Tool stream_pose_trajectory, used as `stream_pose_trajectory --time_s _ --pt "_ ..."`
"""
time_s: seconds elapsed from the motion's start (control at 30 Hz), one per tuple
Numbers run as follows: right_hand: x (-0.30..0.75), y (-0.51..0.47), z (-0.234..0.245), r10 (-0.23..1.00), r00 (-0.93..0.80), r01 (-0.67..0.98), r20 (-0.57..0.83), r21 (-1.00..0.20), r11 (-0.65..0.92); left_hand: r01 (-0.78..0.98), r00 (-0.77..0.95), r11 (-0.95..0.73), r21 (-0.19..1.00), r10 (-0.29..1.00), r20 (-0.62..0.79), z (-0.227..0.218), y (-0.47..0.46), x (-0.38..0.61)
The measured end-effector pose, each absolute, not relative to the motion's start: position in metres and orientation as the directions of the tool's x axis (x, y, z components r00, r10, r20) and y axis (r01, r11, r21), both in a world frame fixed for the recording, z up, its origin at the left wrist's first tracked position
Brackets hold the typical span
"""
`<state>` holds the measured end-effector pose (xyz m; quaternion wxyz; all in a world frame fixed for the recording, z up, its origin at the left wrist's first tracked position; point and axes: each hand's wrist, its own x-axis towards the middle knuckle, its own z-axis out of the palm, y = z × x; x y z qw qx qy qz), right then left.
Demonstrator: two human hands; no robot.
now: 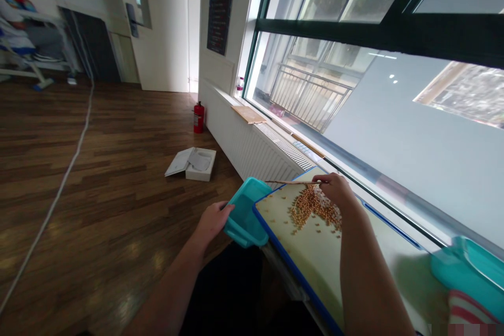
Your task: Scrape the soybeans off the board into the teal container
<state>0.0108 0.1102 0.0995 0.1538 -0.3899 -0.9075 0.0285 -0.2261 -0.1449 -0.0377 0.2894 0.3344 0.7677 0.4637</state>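
Observation:
My left hand (pixel 211 220) grips the rim of a teal plastic basin (pixel 244 215), held against the blue-edged end of a pale table (pixel 311 260). Between the fingers of my right hand (pixel 335 189) is a thin brown stick (pixel 289 182), which stretches left across the table's far corner toward the basin. Below the stick lies a loose heap of small golden-brown beans (pixel 309 207), with some scattered singly. Paler grains (pixel 322 197) show beside my right hand, partly hidden by it. The basin's inside is only partly visible.
A second teal basin (pixel 472 273) stands at the table's right, near a red-and-white striped cloth (pixel 468 307). Window and radiator (pixel 268 152) run along the far side. An open white box (pixel 200 165) and a red fire extinguisher (pixel 199 117) are on the wooden floor.

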Motion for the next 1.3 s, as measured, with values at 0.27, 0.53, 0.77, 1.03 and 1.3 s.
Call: stream_pose_trajectory --time_s 0.27,0.53,0.77,1.03,1.3 --pt "0.01 0.099 0.111 0.731 -0.656 0.689 0.187 -0.248 0.681 0.158 -0.637 0.371 0.915 0.746 -0.193 -0.05 -0.139 -0.215" --pt "0.013 0.096 0.113 0.728 -0.66 0.674 0.186 -0.284 0.683 0.081 -0.631 0.325 0.942 0.748 -0.204 -0.057 -0.138 -0.212" --pt "0.016 0.096 0.114 0.697 -0.69 0.634 0.197 -0.302 0.712 0.122 -0.633 0.315 0.941 0.755 -0.171 -0.055 -0.139 -0.211" --pt "0.015 0.092 0.117 0.708 -0.69 0.644 0.148 -0.32 0.695 0.188 -0.669 0.33 0.925 0.732 -0.125 -0.057 -0.137 -0.21" --pt "0.014 0.092 0.119 0.701 -0.701 0.645 0.135 -0.301 0.703 0.2 -0.688 0.369 0.908 0.712 -0.138 -0.052 -0.138 -0.203"
